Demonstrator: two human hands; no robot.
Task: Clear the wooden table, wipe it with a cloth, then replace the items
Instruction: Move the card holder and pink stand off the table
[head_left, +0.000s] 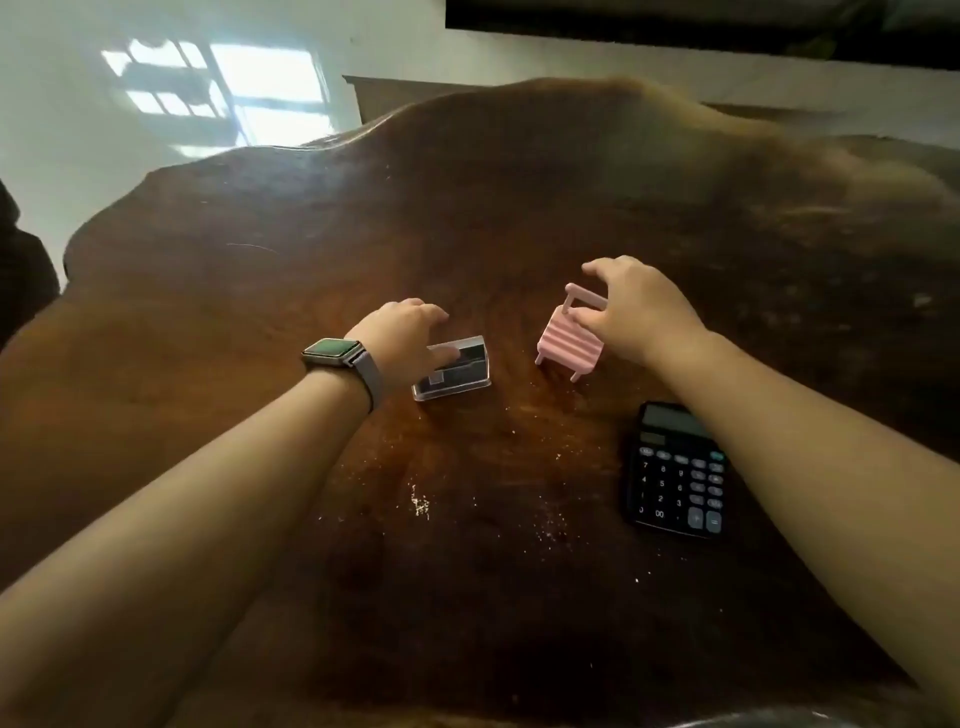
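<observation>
A dark wooden table (467, 218) with a wavy edge fills the view. Near its middle stands a small clear plastic box (457, 373) with dark contents. My left hand (402, 335), with a watch on the wrist, curls over it, thumb on its top and fingers behind. To the right stands a small pink toy chair (563, 340). My right hand (636, 306) pinches its backrest, thumb at the front and fingers over the top rail. A black calculator (675, 470) lies flat at the near right, partly under my right forearm.
Pale crumbs and specks (420, 503) are scattered on the wood in front of me. A glossy white floor (156, 104) lies beyond the table's left edge. A brown piece of furniture (374, 96) stands behind the table.
</observation>
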